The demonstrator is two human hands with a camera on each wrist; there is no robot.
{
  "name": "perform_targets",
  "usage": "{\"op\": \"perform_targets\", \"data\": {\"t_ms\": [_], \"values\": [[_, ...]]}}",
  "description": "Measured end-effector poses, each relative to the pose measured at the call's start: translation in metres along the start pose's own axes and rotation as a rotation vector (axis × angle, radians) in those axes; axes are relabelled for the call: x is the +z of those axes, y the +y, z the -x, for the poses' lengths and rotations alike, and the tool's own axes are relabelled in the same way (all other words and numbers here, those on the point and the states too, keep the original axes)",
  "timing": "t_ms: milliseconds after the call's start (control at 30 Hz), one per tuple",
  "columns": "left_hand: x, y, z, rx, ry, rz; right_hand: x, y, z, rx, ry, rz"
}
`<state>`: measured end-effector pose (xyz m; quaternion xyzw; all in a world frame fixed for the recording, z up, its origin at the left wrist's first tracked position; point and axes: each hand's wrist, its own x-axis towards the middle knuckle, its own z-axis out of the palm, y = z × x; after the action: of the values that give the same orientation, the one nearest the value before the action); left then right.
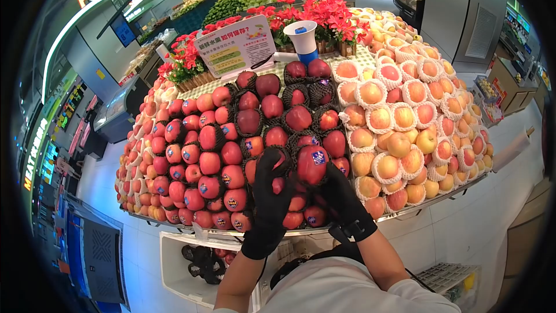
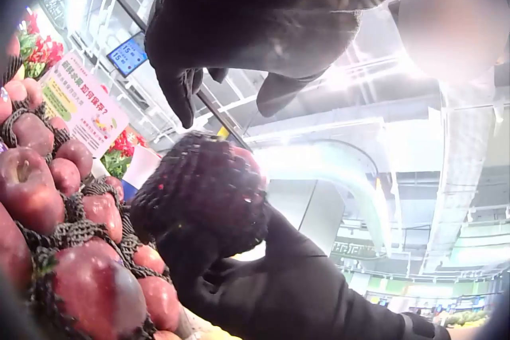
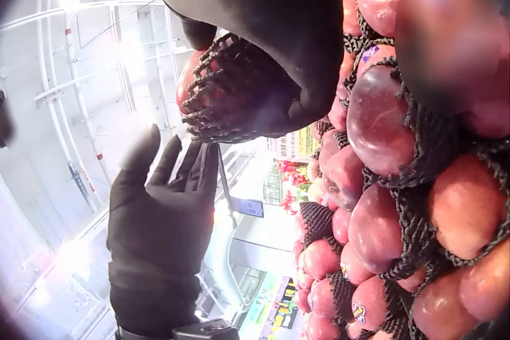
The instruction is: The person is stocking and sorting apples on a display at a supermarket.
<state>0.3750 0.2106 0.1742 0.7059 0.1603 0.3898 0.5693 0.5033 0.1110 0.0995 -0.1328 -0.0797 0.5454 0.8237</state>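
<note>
My right hand (image 1: 346,198), in a black glove, grips a red apple (image 1: 313,165) with a blue-and-white sticker, above the front of the display. Black foam netting (image 2: 199,188) wraps this apple in the left wrist view, and the hand's fingers curl around it. Close by on the left is my gloved left hand (image 1: 267,197). In the right wrist view the left hand (image 3: 163,236) has its fingers extended beneath the netted apple, with nothing in its grasp. Rows of red apples (image 1: 249,120), many in black nets, lie behind and beside both hands.
Yellow-pink apples (image 1: 379,116) in white nets are heaped on the right. A sign (image 1: 237,46), red flowers (image 1: 333,17) and a white-and-blue cup-shaped object (image 1: 302,37) stand behind. Below the front edge, a white box (image 1: 174,266) contains black nets and some apples.
</note>
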Motion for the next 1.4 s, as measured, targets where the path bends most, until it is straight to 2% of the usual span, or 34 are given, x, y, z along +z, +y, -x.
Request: {"op": "perform_targets", "data": {"t_ms": [33, 133, 233, 333, 400, 433, 500, 533, 567, 633, 733, 800, 833, 900, 967, 1067, 1100, 1133, 1167, 1233, 1300, 1400], "values": [[-0.002, 0.007, -0.001, -0.021, 0.051, 0.023, 0.000, -0.001, -0.001, 0.009, -0.005, -0.025], [-0.029, -0.045, -0.009, 0.055, 0.099, -0.050, 0.018, -0.007, 0.010, -0.388, -0.017, 1.161], [-0.037, -0.062, -0.010, -0.106, 0.073, 0.101, 0.023, -0.009, 0.013, -0.323, 0.001, 0.993], [-0.033, -0.051, -0.008, -0.468, 0.017, 0.550, 0.010, -0.008, 0.011, -0.225, -0.007, 0.820], [-0.029, -0.039, -0.004, -0.271, -0.209, 0.097, 0.015, -0.007, 0.005, -0.160, -0.019, 0.601], [-0.030, -0.040, -0.003, -0.223, -0.269, -0.113, 0.019, -0.004, 0.002, -0.129, -0.026, 0.467], [-0.036, -0.047, 0.003, -0.164, -0.322, -0.514, 0.021, 0.001, -0.001, -0.102, 0.069, 0.642], [-0.038, -0.051, 0.006, -0.163, -0.319, -0.546, 0.021, 0.004, -0.002, -0.088, 0.116, 0.729], [-0.039, -0.052, 0.008, -0.163, -0.317, -0.579, 0.018, 0.009, -0.005, -0.171, 0.132, 0.846], [-0.033, -0.040, 0.006, -0.160, -0.302, -0.325, 0.010, 0.019, -0.013, -0.343, 0.155, 1.080], [-0.033, -0.041, 0.006, -0.176, -0.236, -0.242, 0.017, 0.023, -0.014, -0.369, 0.213, 1.145], [-0.031, -0.030, 0.008, -0.249, -0.184, 0.102, 0.025, 0.024, -0.016, -0.431, 0.266, 1.257], [-0.031, -0.028, 0.009, -0.259, -0.173, 0.164, 0.026, 0.024, -0.017, -0.464, 0.294, 1.312], [-0.032, -0.029, 0.010, -0.256, -0.164, 0.178, 0.024, 0.024, -0.017, -0.461, 0.276, 1.347], [-0.034, -0.037, 0.008, -0.330, -0.127, 0.278, 0.024, 0.025, -0.016, -0.454, 0.252, 1.388], [-0.036, -0.047, 0.007, -0.503, -0.045, 0.602, 0.033, 0.026, -0.006, -0.395, 0.212, 1.403], [-0.036, -0.043, 0.007, -0.496, -0.043, 0.625, 0.041, 0.027, -0.004, -0.354, 0.195, 1.369], [-0.036, -0.046, 0.008, -0.425, -0.045, 0.475, 0.045, 0.029, -0.003, -0.314, 0.178, 1.334], [-0.036, -0.049, 0.009, -0.358, -0.039, 0.322, 0.046, 0.033, -0.004, -0.350, 0.160, 1.341], [-0.035, -0.065, 0.012, -0.083, -0.034, -0.324, 0.045, 0.040, -0.005, -0.424, 0.127, 1.355], [-0.028, -0.062, 0.011, -0.053, 0.024, -0.242, 0.035, 0.041, -0.006, -0.430, 0.144, 1.410], [-0.024, -0.038, 0.008, -0.106, 0.018, -0.090, 0.037, 0.041, -0.006, -0.440, 0.153, 1.406]]}}
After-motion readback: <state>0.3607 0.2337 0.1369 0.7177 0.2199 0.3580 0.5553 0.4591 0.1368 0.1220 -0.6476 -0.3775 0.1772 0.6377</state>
